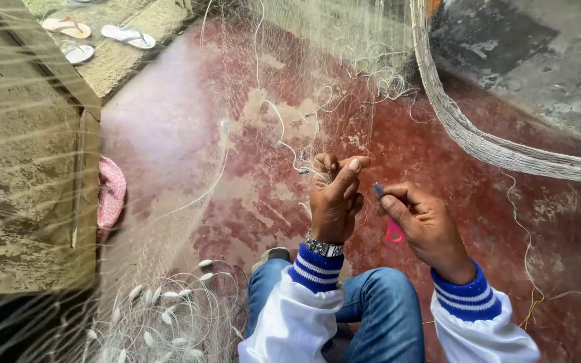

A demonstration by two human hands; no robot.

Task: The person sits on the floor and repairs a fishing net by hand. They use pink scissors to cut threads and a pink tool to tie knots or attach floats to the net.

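Observation:
A fine white fishing net [284, 87] hangs in front of me and spreads over the red floor. My left hand [334, 195] pinches a bit of its mesh and cord between thumb and fingers; a metal watch band sits on that wrist. Just to the right, my right hand [421, 225] grips a small blue netting needle [378, 190], its tip pointing toward the left hand. A pink object [395, 232] shows on the floor behind the right hand. Both sleeves are white with blue striped cuffs, above my knees in blue jeans.
A thick bundled rope edge of the net [479, 141] curves across the upper right. Small white floats [169, 312] lie in the piled net at bottom left. A weathered wooden box [28, 168] stands left, with a pink cloth [110, 191] beside it. Several sandals [95, 33] rest on a step.

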